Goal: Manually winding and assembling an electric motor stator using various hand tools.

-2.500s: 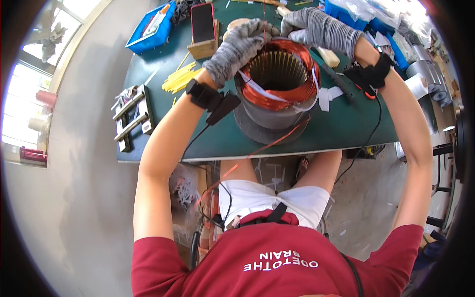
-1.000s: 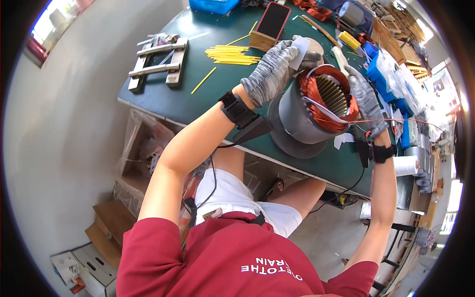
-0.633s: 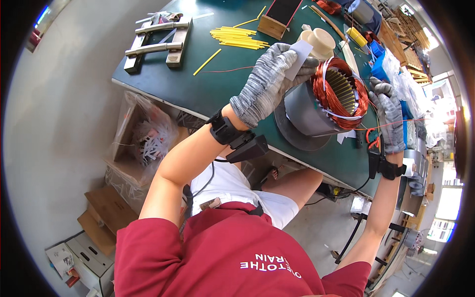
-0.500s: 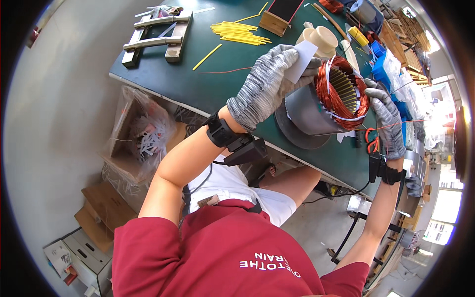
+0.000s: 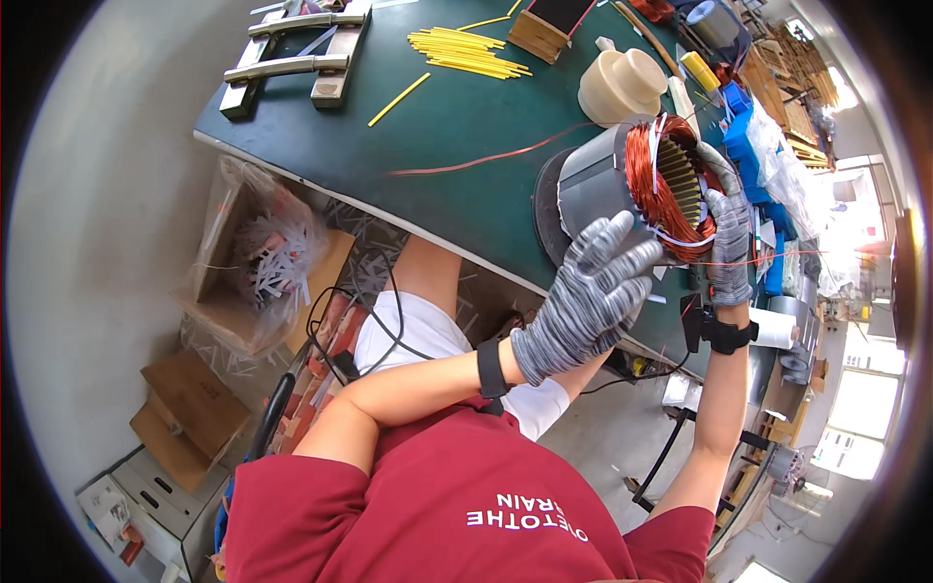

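A motor stator [image 5: 595, 177] lies tilted on a round dark base near the table's front edge, its open end facing right. Red-brown copper windings [image 5: 643, 180] with white lacing ring that end, and yellowish slot liners show inside the bore. My right hand [image 5: 729, 228], in a grey striped glove, grips the right side of the windings. My left hand [image 5: 595, 301], gloved alike, hovers in front of the stator's lower side with fingers spread; its palm side is hidden. A red wire [image 5: 486, 163] runs left from the stator across the table.
On the green table [image 5: 437, 126] are yellow sticks [image 5: 462, 53], a metal frame [image 5: 335, 73], a cream spool-shaped block [image 5: 622, 85] and a wooden block [image 5: 536, 37]. Blue bins [image 5: 743, 141] stand at the right. Below the front edge sits a bagged box of white strips [image 5: 277, 257].
My left hand has come down toward me, away from the stator's top, and its fingers have spread. The white paper it held is out of sight. My right hand has closed in on the windings.
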The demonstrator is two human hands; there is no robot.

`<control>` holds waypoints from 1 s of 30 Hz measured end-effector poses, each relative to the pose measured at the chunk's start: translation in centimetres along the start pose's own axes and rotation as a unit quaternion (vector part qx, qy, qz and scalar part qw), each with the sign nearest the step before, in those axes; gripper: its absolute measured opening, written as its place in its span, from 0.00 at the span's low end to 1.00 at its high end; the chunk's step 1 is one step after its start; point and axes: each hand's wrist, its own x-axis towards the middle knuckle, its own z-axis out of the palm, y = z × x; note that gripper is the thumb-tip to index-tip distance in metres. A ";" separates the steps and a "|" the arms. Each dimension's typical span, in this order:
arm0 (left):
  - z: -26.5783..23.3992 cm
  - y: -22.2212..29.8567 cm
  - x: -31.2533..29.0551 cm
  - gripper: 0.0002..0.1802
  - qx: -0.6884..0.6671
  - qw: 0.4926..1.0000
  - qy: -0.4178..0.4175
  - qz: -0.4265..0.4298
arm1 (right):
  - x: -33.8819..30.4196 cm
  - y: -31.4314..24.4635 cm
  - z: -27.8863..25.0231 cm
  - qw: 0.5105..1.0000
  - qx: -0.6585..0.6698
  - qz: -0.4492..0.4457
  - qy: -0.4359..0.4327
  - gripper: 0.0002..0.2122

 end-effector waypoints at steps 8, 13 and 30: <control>0.5 -0.5 1.1 0.08 -0.015 0.999 0.037 -0.021 | -0.4 -0.2 1.8 0.995 0.048 0.006 0.087 0.19; 0.3 -0.9 1.1 0.09 -0.032 0.999 -0.009 0.036 | -1.3 0.6 2.9 0.973 0.133 0.026 0.188 0.19; -3.5 -3.5 6.7 0.03 0.030 0.978 0.038 -0.201 | -0.7 1.9 -0.3 0.993 0.091 -0.001 0.076 0.19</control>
